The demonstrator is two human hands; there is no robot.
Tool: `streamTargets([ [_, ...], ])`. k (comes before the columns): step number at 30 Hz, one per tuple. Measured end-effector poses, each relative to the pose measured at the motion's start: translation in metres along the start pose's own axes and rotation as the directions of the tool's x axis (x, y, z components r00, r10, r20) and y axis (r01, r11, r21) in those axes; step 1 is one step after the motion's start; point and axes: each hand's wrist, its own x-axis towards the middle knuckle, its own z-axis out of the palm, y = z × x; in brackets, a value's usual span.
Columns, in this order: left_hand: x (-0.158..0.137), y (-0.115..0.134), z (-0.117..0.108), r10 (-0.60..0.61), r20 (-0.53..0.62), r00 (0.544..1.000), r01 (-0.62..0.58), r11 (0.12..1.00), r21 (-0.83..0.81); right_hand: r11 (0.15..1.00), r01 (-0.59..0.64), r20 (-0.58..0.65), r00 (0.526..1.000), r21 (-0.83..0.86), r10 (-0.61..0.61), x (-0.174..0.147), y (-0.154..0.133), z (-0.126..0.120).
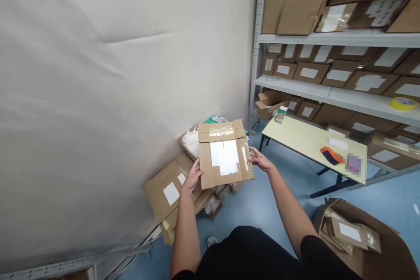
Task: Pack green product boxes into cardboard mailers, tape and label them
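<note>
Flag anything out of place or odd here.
The purple patch on the table shows only coarse blocks, unlike the orange item beside it; I can't tell what it is. Left of the held cardboard, the cardboard stack lies askew.

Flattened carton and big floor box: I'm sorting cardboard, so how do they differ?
The flattened carton is held between left hand and right hand; the open box stands on the floor. The carton looks flat, while the box has raised walls around cardboard pieces. The carton appears smaller than the box. Both are brown cardboard.
</note>
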Motion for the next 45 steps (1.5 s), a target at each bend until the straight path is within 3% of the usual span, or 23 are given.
streamTargets([
  [2,0.030,-0.004,0.032,-0.088,0.109,0.990,0.088,0.996,0.013,1.000,-0.002,-0.043,0.999,-0.017,0.001,-0.024,-0.019,-0.039],
  [6,0.088,-0.012,0.098,-0.214,0.324,0.922,0.190,0.976,0.105,0.999,0.006,-0.140,0.990,-0.050,-0.013,-0.072,-0.048,-0.109],
  [14,0.205,-0.036,0.217,-0.333,0.476,0.814,0.240,0.939,0.248,0.996,0.065,-0.308,0.948,-0.058,-0.080,-0.132,-0.070,-0.202],
  [20,0.306,-0.051,0.296,-0.383,0.593,0.708,0.246,0.921,0.302,0.997,0.045,-0.508,0.858,-0.060,-0.069,-0.136,-0.083,-0.253],
  [25,0.392,-0.038,0.366,-0.445,0.672,0.593,0.200,0.889,0.412,0.997,0.043,-0.648,0.758,-0.069,-0.078,-0.121,-0.109,-0.284],
  [32,0.474,-0.033,0.437,-0.454,0.739,0.498,0.154,0.885,0.440,0.993,0.091,-0.754,0.647,-0.072,-0.114,-0.102,-0.126,-0.321],
  [35,0.498,-0.039,0.464,-0.465,0.735,0.494,0.130,0.875,0.467,0.994,0.100,-0.778,0.620,-0.049,-0.101,-0.095,-0.126,-0.346],
  [37,0.510,-0.044,0.483,-0.469,0.717,0.515,0.099,0.864,0.494,0.994,0.106,-0.778,0.622,-0.035,-0.094,-0.089,-0.126,-0.367],
  [45,0.552,-0.053,0.547,-0.416,0.576,0.704,0.006,0.815,0.580,0.993,0.109,-0.729,0.682,0.036,-0.048,-0.056,-0.125,-0.471],
])
